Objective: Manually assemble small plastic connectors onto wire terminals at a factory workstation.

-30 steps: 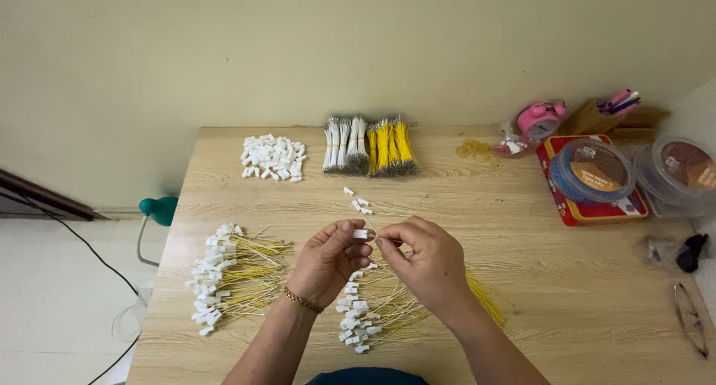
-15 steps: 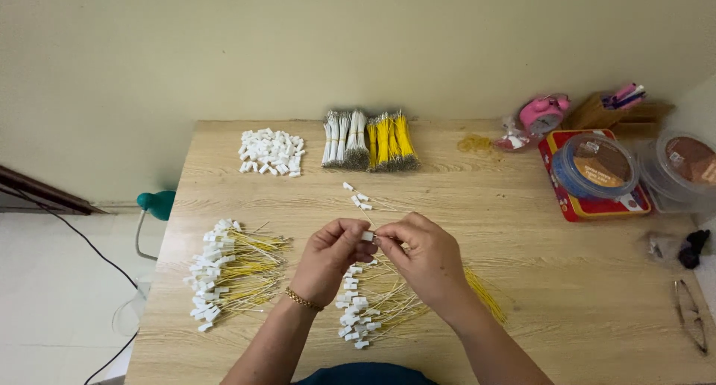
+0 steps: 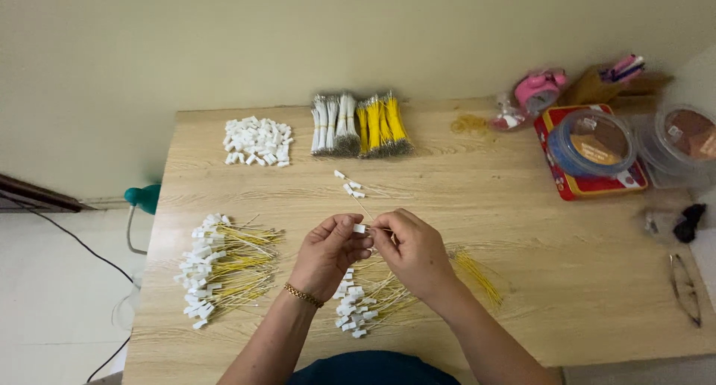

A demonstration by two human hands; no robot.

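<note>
My left hand point(image 3: 328, 252) and my right hand point(image 3: 412, 251) meet above the middle of the wooden table point(image 3: 522, 213). Between their fingertips they pinch a small white plastic connector point(image 3: 360, 228) with a thin wire at it. Under my hands lies a small pile of yellow wires with white connectors point(image 3: 365, 303). A larger pile of the same wired connectors point(image 3: 220, 265) lies to the left. A few loose white connectors point(image 3: 348, 185) lie just beyond my hands.
At the back lie a heap of loose white connectors point(image 3: 257, 141) and bundles of white and yellow wires point(image 3: 359, 124). On the right stand a red tin with a round tub point(image 3: 593, 142), another tub point(image 3: 690, 135), a pink tape dispenser point(image 3: 538, 89) and glasses point(image 3: 685, 288).
Both hands stay together at the same spot, with only small finger movement on the connector. Nothing else on the table has moved.
</note>
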